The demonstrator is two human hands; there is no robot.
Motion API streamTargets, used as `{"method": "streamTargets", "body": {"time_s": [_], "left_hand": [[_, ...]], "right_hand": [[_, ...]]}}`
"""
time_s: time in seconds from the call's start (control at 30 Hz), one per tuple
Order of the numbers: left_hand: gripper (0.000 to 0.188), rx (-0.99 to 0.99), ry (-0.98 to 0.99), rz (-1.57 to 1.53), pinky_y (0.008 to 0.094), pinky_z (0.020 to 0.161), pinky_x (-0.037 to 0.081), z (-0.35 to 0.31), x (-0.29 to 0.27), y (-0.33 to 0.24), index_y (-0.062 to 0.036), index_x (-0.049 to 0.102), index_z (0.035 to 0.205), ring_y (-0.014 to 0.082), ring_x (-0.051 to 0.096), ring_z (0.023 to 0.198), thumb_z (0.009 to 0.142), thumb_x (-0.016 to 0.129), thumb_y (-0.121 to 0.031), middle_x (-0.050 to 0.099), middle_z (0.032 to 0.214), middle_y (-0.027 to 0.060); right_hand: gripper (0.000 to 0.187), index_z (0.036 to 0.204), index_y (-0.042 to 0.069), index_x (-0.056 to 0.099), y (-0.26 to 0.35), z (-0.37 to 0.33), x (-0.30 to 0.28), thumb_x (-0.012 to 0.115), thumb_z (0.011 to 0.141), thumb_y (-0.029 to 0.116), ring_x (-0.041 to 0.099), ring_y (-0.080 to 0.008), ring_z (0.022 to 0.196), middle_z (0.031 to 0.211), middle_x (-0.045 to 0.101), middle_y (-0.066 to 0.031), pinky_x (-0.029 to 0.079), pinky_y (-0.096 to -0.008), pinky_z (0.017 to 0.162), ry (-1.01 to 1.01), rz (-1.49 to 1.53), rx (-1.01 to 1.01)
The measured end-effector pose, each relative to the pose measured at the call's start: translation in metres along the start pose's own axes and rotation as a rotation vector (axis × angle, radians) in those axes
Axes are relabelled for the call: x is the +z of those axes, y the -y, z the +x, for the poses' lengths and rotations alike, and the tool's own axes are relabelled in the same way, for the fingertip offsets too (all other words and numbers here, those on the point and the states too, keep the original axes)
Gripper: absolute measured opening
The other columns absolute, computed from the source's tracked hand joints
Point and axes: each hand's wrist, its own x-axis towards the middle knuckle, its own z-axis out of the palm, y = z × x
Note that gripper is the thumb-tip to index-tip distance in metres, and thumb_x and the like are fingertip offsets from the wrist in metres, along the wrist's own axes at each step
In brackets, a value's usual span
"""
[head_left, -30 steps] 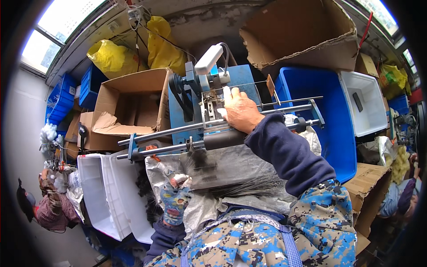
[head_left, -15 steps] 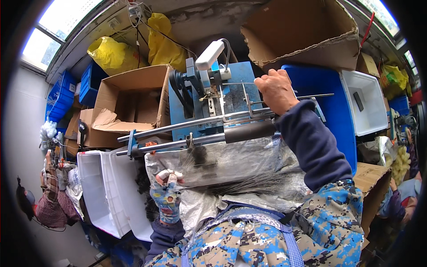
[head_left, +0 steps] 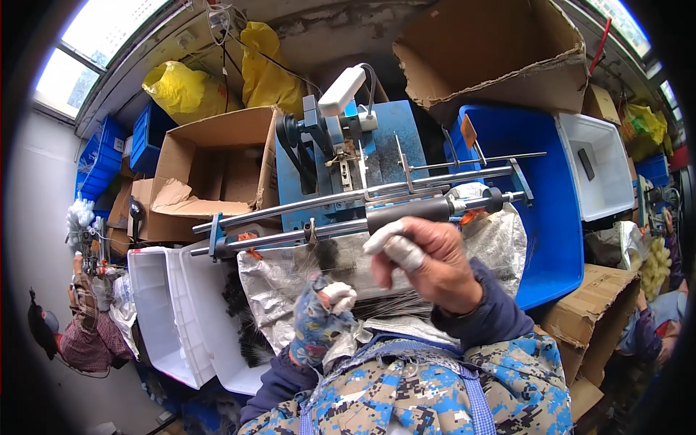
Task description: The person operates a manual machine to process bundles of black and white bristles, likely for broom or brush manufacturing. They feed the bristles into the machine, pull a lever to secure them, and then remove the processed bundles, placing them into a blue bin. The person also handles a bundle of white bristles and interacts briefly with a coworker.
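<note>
My right hand [head_left: 431, 264], white wraps on its thumb and a finger, hovers over the lap just in front of the dark roller [head_left: 408, 213]. Its fingers are bent together; whatever they may hold is too small to make out. Lower and to the left, my left hand [head_left: 332, 304] wears a patterned cover and white finger wraps. Those fingers are curled closed, their contents hidden. Beneath both hands, thin dark wire-like strands [head_left: 395, 304] lie on a silvery sheet [head_left: 279, 279]. Beyond stands a blue machine [head_left: 395, 156] with metal rails [head_left: 290, 236] across its front.
A blue bin [head_left: 547, 254] and a white tub [head_left: 605, 174] stand right, white tubs [head_left: 156, 312] left. Cardboard boxes [head_left: 217, 159] and yellow bags [head_left: 185, 90] sit behind. A person [head_left: 87, 330] works at far left, another person [head_left: 656, 326] at far right.
My right hand has left the thin rod at the machine and come down and toward me. That rod no longer shows there. My left hand has shifted right and nearer.
</note>
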Motion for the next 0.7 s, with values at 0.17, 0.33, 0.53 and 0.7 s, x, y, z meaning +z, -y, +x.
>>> {"method": "streamTargets", "body": {"time_s": [0.17, 0.33, 0.53, 0.7], "left_hand": [[0.073, -0.058, -0.339, 1.112, 0.0462, 0.101, 0.026, 0.010, -0.023, 0.073, -0.0037, 0.032, 0.128, 0.0352, 0.036, 0.119, 0.067, 0.069, -0.018, 0.031, 0.131, 0.0173], [0.085, 0.163, -0.476, 1.091, 0.0525, 0.100, 0.018, 0.027, -0.022, 0.110, -0.0069, 0.030, 0.131, 0.0362, 0.034, 0.117, 0.059, 0.071, -0.029, 0.044, 0.122, 0.0125], [0.071, 0.251, -0.479, 0.975, 0.0533, 0.095, 0.023, 0.021, -0.030, 0.092, -0.0045, 0.038, 0.121, 0.0316, 0.044, 0.100, 0.060, 0.069, -0.025, 0.051, 0.107, 0.0091], [0.058, 0.184, -0.434, 0.965, 0.0570, 0.099, 0.019, 0.013, -0.030, 0.092, -0.0014, 0.052, 0.105, 0.0344, 0.044, 0.104, 0.057, 0.071, -0.028, 0.051, 0.102, 0.0114]], "right_hand": [[0.021, 0.091, -0.002, 0.055, 0.019, 0.048, -0.049, 0.055, 0.070, -0.004, 0.059, -0.0235, 0.065, 0.081, 0.057, -0.0137, 0.048, -0.0312, 0.058, -0.221, -1.577, -0.265], [0.015, 0.082, 0.004, 0.061, -0.027, 0.107, -0.087, 0.056, 0.068, 0.006, 0.053, -0.0292, 0.088, 0.089, 0.054, -0.0124, 0.044, -0.0386, 0.066, -0.161, -2.095, -0.117], [0.012, 0.081, 0.010, 0.061, -0.047, 0.127, -0.100, 0.052, 0.073, 0.011, 0.052, -0.0274, 0.088, 0.090, 0.056, -0.0086, 0.043, -0.0408, 0.066, -0.141, -2.114, -0.016], [0.010, 0.078, 0.012, 0.060, -0.054, 0.128, -0.115, 0.053, 0.071, 0.013, 0.053, -0.0284, 0.080, 0.079, 0.058, -0.0055, 0.043, -0.0401, 0.063, -0.115, -2.063, -0.147]]}}
